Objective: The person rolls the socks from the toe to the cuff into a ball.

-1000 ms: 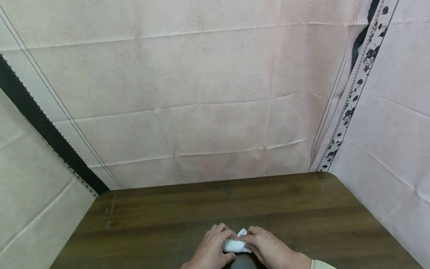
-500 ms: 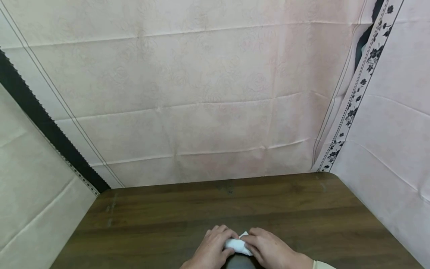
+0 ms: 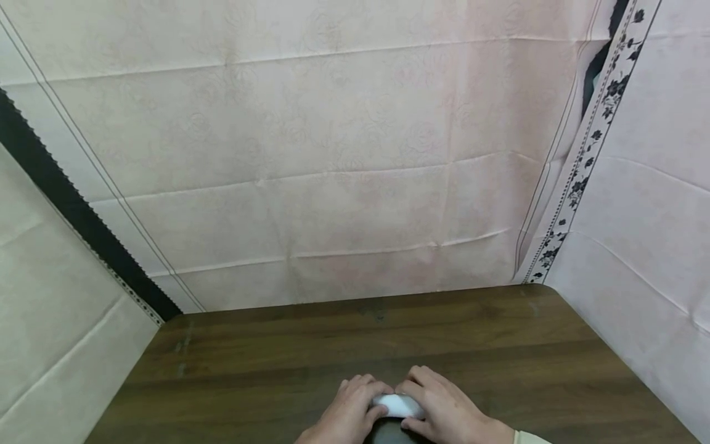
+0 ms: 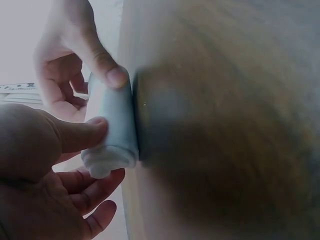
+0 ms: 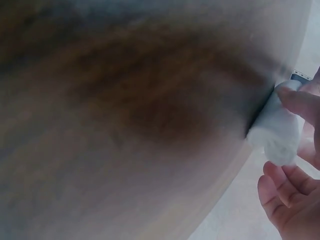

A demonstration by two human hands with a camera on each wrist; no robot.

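A small rolled-up white cloth lies on the wooden table between the two hands, low in the head view. Its layered end faces the camera in the left wrist view, where the roll stands against the table surface. My left hand grips the left part, thumb on the near side and fingers over the far side. At the other end, my right hand holds the roll in much the same way. The fingertips of both hands nearly meet above it. Part of the roll shows at the right of the right wrist view.
The brown wooden table extends ahead and to both sides. Pale patterned cloth hangs behind it, with further cloth panels at left and right. A dark rounded shape shows at the bottom edge, between the wrists.
The white flap that stuck up between the hands is no longer seen, and the roll looks smoother. My right hand has shifted its grip, its thumb now lower on the near side.
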